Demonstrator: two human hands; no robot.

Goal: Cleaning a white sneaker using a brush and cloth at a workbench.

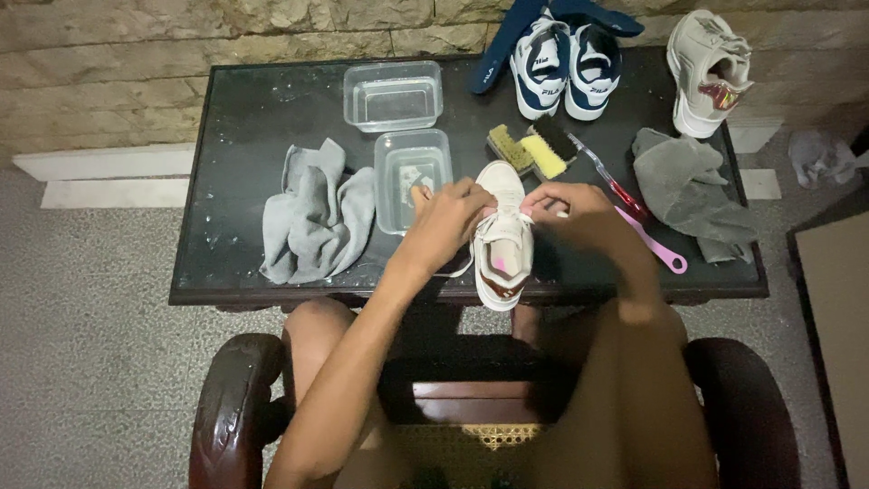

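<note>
A white sneaker with a pink insole stands on the dark glass-topped table, toe pointing away from me. My left hand pinches a white lace on the shoe's left side. On the right side, my right hand grips the other lace end, pulled taut over the eyelets. Both hands hover over the front half of the shoe.
Two clear plastic tubs stand at the middle, a grey cloth left of them. Brushes, a red toothbrush and a pink one, another grey cloth, blue-white sneakers and a white sneaker lie to the right.
</note>
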